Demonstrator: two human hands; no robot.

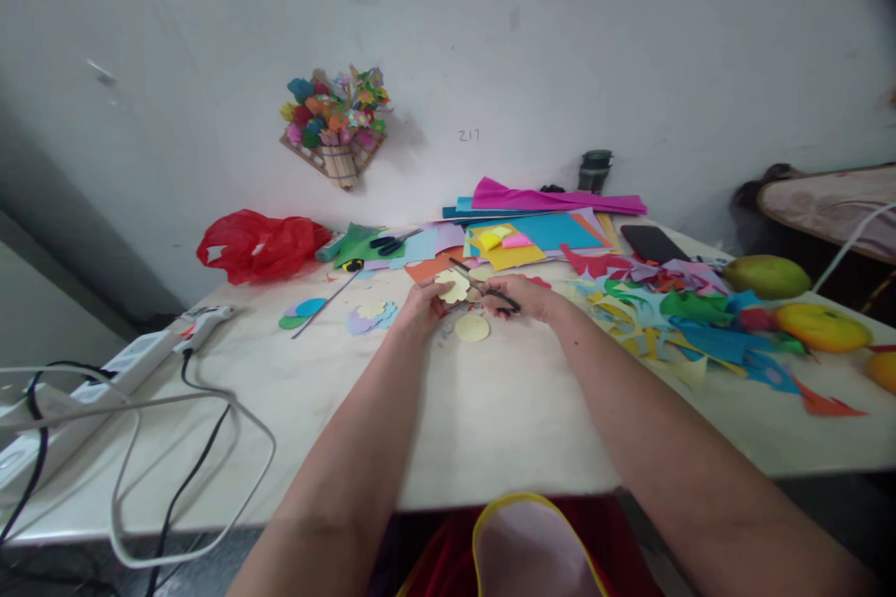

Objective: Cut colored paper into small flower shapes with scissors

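Observation:
Between the thumb and fingers of my left hand is a pale yellow paper flower with a scalloped edge. My right hand grips a pair of scissors by dark handles, the blades pointing left beside the flower. Just below both hands a pale yellow paper circle lies flat on the table. Left of my left hand are several scalloped paper pieces in pale yellow, blue and lilac. Farther left, a blue paper circle overlaps a green one, with a thin stick alongside.
Paper scraps spread over the right side, near a phone and fruit. Coloured sheets are stacked at the back. A red plastic bag, second scissors and a power strip with cables are on the left.

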